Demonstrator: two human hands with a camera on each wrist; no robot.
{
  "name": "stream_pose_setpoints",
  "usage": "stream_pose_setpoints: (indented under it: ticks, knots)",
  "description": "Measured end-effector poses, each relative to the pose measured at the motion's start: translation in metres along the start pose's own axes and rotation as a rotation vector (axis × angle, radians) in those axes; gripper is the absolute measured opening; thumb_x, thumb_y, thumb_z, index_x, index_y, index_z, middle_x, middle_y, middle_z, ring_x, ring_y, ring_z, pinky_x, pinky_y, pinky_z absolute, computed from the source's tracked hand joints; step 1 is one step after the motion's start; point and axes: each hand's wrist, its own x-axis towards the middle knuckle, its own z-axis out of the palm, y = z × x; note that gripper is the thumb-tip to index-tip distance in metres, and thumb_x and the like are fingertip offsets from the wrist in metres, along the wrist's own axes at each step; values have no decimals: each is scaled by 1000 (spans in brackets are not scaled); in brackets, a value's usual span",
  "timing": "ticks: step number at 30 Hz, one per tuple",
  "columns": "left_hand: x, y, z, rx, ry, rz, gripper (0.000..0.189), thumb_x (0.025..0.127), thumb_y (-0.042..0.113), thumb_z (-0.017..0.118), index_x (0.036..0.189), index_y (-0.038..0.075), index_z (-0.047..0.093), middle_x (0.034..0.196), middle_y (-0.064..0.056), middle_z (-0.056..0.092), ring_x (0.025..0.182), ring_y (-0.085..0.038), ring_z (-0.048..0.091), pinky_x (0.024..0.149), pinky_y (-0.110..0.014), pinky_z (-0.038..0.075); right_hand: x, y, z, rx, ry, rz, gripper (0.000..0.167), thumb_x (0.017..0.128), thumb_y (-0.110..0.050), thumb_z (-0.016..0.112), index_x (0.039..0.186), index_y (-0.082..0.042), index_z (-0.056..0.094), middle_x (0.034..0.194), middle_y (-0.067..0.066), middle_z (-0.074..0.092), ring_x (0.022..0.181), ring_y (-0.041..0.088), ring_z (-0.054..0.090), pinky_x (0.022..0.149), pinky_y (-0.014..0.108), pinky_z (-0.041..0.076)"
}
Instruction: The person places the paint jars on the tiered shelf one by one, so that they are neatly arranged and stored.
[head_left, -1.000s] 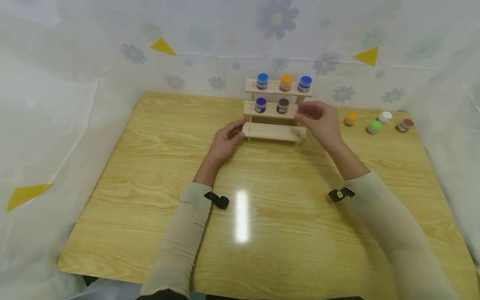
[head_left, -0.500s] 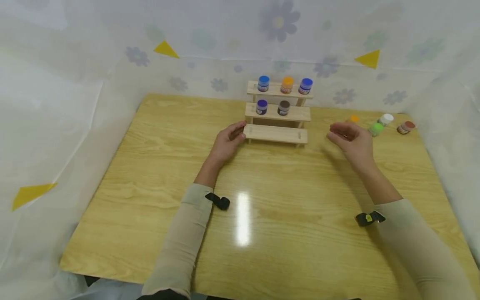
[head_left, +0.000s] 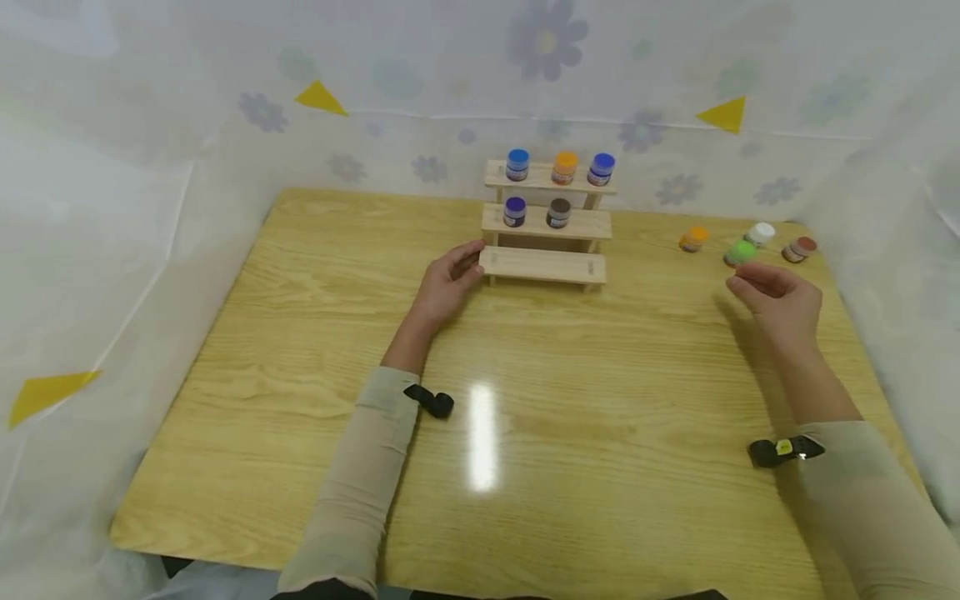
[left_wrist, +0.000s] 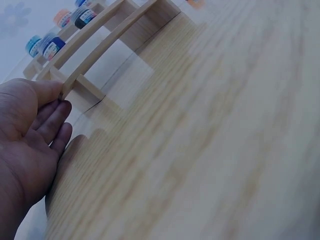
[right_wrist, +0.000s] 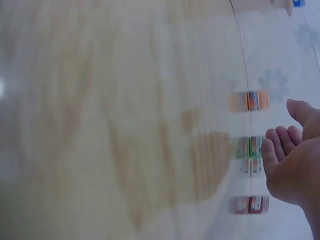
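Note:
A three-step wooden display stand [head_left: 543,264] stands at the back of the table. My left hand [head_left: 444,287] holds the left end of its lowest step, thumb and fingertips at the corner, as the left wrist view also shows. Small paint jars sit on the upper steps: a light blue jar [head_left: 517,166], an orange jar [head_left: 564,169] and a blue jar [head_left: 601,170] on top, a purple jar [head_left: 514,212] and a dark brown jar [head_left: 558,213] in the middle. Holding nothing, my right hand [head_left: 787,308] hovers just in front of a green-lidded jar [head_left: 739,254], fingers loosely bent.
Around the green jar on the table stand another orange jar [head_left: 693,240], a white-lidded jar [head_left: 760,235] and a reddish-brown jar [head_left: 799,249]. A flowered white sheet [head_left: 450,67] rises right behind the wooden table [head_left: 570,467], with white sheeting along both sides.
My right hand has moved away from the stand's middle step, rightward and toward me, to the loose jars. My left hand stays at the stand, and the jars on it have not moved.

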Motion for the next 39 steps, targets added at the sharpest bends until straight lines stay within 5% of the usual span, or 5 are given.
stream_pose_setpoints:
  ticks: [11,15,24,39]
  knots:
    - [-3,2,-2,-16,16,1,47,109,11,61,155,7,54,158,-8,54,145,-22,51,118,-34,46,35,6,-14,93,146,140,31,87,-1,85,116,-5,75,100,-5,74,88,3,69,75,10,58]
    - [-3,1,-1,-15,13,0,48,109,12,61,155,7,53,158,-9,54,145,-22,51,118,-34,45,50,12,-10,10,172,150,38,86,-8,88,121,-7,74,105,-6,71,88,2,67,75,8,56]
    - [-6,2,6,-45,-3,8,47,109,12,61,155,7,53,159,-10,53,146,-22,51,118,-33,46,68,16,-3,-409,247,84,39,91,-27,84,126,-19,68,111,-15,64,92,-8,60,83,6,53]
    - [-6,3,6,-50,0,-11,48,109,12,61,156,7,52,159,-9,53,146,-21,51,118,-33,45,65,21,0,-409,246,70,47,91,-30,85,132,-15,71,112,-19,66,92,-8,61,89,10,51]
